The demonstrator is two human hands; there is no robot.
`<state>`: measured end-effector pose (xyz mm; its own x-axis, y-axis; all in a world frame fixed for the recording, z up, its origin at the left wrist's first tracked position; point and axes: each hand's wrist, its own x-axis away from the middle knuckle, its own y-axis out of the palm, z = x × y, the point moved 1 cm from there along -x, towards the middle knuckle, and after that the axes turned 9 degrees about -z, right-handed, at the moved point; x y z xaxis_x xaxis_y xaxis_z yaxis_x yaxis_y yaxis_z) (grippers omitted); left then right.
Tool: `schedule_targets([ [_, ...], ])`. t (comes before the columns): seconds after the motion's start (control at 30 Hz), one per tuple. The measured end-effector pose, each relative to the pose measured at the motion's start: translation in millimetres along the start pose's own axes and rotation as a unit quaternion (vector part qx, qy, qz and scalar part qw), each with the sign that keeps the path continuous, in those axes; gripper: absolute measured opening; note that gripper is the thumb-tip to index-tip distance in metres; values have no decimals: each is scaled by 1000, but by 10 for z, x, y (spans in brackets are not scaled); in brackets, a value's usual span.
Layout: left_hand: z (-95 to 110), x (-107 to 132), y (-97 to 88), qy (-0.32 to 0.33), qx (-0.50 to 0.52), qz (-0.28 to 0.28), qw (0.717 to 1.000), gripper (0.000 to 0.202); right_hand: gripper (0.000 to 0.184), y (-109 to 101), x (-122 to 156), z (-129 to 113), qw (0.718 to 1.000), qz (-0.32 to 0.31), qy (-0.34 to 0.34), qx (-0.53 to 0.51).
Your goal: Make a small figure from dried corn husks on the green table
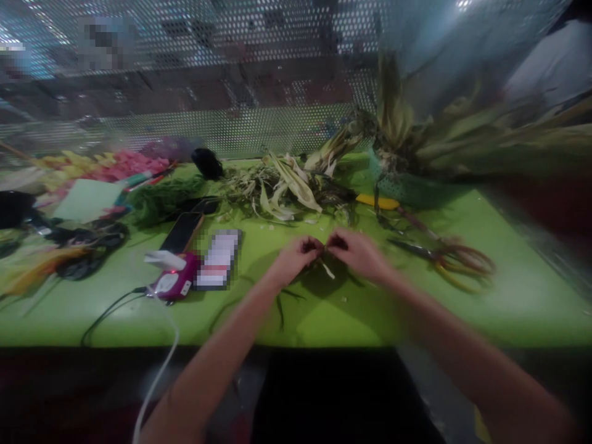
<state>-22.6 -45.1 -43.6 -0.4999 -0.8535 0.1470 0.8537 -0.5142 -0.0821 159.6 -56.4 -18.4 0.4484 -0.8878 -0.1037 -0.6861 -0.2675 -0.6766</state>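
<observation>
Over the middle of the green table, my left hand (303, 254) and my right hand (349, 250) are close together, fingertips nearly meeting. Both are closed in a pinch. A short pale strip (328, 269), perhaps a piece of husk, sticks out below the fingertips; the rest of it is hidden. Just beyond my hands lies a heap of dry corn husks (296, 185). To the right of my right hand are scissors (444, 258) with orange-yellow handles. Behind them rests a tool with a yellow handle (378, 201).
On the left, a magenta power adapter (178, 280) with cables sits beside a lit phone (219, 259) and a dark phone (184, 232). A green basket (407, 185) of long husks stands at the back right. Perforated mesh (185, 123) rises behind the green table (522, 290).
</observation>
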Motion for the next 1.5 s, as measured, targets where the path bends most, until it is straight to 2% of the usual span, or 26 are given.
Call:
schedule_targets([
  [0.17,-44,-20,6,3,-63,11,998,15,5,18,11,-26,999,30,-6,-14],
  [0.43,51,-33,87,-5,-197,32,980,12,5,100,44,-85,998,41,7,55],
  [0.53,38,-27,73,-3,-170,32,985,9,6,81,45,-86,999,48,-4,26],
  [0.67,3,-22,40,-4,-62,10,998,15,13,5,28,-48,997,78,-15,-16],
  [0.83,4,-25,38,9,11,16,1000,19,15,-17,6,-18,999,51,2,19],
  [1.13,-25,-34,48,13,29,25,999,15,10,10,7,-74,994,33,7,106],
  [1.3,-27,-45,39,14,55,50,997,15,10,57,4,-41,987,31,-38,152],
  [1.5,-46,-50,-5,27,23,85,996,15,7,31,9,-55,994,22,-37,99],
])
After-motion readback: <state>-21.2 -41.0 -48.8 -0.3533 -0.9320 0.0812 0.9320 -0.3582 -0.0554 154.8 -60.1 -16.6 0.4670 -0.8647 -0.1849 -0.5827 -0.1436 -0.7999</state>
